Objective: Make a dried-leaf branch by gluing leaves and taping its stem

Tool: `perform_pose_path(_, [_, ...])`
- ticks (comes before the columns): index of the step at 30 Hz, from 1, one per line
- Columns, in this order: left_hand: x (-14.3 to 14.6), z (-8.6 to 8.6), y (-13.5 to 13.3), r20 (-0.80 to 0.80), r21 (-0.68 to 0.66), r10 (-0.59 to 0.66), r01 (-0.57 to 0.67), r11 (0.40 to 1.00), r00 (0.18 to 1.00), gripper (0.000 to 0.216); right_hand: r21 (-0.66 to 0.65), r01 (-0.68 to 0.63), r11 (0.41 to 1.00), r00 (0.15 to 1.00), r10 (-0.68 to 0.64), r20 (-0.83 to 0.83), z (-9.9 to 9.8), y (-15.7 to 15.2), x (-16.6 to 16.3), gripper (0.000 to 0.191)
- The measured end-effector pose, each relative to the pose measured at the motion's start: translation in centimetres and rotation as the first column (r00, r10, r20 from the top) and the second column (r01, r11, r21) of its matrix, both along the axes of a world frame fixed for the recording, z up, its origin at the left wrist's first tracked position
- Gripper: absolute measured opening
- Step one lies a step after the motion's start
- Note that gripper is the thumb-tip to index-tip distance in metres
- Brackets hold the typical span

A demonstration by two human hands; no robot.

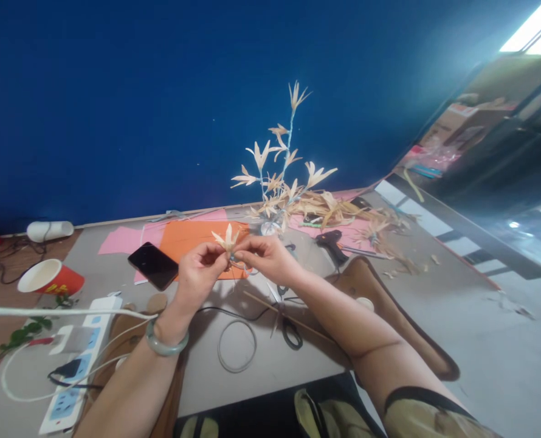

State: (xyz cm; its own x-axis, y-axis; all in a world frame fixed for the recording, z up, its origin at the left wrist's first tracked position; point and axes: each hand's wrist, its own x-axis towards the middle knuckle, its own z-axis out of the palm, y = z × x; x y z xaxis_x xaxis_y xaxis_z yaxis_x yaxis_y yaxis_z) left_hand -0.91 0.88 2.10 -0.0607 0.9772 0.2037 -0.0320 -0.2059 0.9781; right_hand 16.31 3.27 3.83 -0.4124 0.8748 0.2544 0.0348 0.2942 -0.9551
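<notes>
Both my hands meet over the table and pinch a small cluster of dry straw leaves [226,238]. My left hand [198,272] grips the cluster's base from the left, fingers closed; a pale green bangle [165,344] sits on its wrist. From the right, my right hand [267,256] pinches the same base, where a thin light wire seems to wrap round. Behind the hands stands a branch of straw leaves [283,164] on a pale blue stem.
A black phone [153,265], orange paper [192,238] and pink paper lie behind my hands. Scissors [287,323], a wire ring [236,347] and a thin stick lie below them. A glue gun [331,242], loose leaves, a red cup [50,277] and a power strip [76,364] surround.
</notes>
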Motion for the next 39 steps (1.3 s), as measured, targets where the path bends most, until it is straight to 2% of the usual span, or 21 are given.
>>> perform_pose_path(5, [0.4,-0.7,-0.4,-0.188,0.078,0.158,-0.146,0.986,0.969,0.012,0.094,0.093,0.991,0.994,-0.097,0.041,0.1,-0.5,-0.4,0.013])
perform_pose_path(8, [0.6,-0.8,-0.7,-0.246,0.154,0.233,-0.199,0.968,0.941,0.008,0.129,0.122,0.984,0.990,-0.130,0.059,0.2,-0.9,-0.6,0.012])
perform_pose_path(18, [0.7,-0.3,-0.9,-0.291,0.201,0.247,-0.193,0.960,0.924,0.007,0.219,0.146,0.965,0.983,-0.166,0.077,0.2,-1.6,-0.8,0.013])
perform_pose_path(27, [0.7,-0.2,-1.1,-0.231,0.153,0.199,-0.166,0.974,0.952,0.010,0.248,0.172,0.954,0.977,-0.198,0.084,0.1,-1.9,-0.9,0.013])
perform_pose_path(35, [1.0,0.2,-0.8,0.009,0.026,0.059,-0.059,0.998,0.998,0.018,0.239,0.133,0.962,0.984,-0.157,0.087,0.9,-1.6,-0.5,0.014])
perform_pose_path(39, [1.2,0.8,-0.7,0.046,0.007,0.100,-0.101,0.995,0.994,0.020,0.245,0.131,0.961,0.984,-0.156,0.085,0.9,-1.5,-0.6,0.010])
